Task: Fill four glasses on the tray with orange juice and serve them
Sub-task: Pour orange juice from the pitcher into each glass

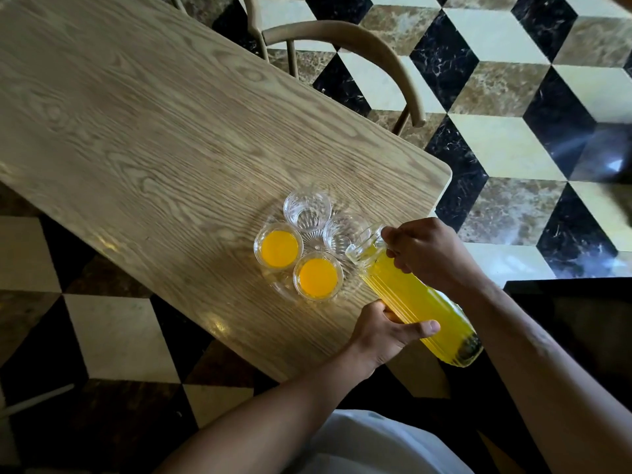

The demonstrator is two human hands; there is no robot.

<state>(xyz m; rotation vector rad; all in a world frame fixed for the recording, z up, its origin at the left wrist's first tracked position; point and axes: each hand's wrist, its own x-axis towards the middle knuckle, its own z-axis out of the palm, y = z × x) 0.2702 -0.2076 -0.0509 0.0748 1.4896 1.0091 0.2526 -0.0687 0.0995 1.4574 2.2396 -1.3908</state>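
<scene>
Right now both hands hold a ribbed jug [415, 302] of orange juice tilted over the table [136, 131]: the left hand [386, 331] has its fingers wrapped under the body, the right hand [427, 251] curled tight on the handle. Its spout hangs over an empty glass [338, 234] on the clear tray [273, 282], beside another empty glass [306, 208] and two full ones [278, 249] [318, 277]

We tilt a ribbed clear glass pitcher of orange juice [410, 295] toward the clear glass tray [273, 285] on the pale wooden table [154, 131], our right hand [427, 251] gripping near its spout, our left hand [386, 328] cradling its body. Two ribbed glasses [278, 249] [318, 277] hold juice; two more [307, 210] [340, 234] stand empty
</scene>
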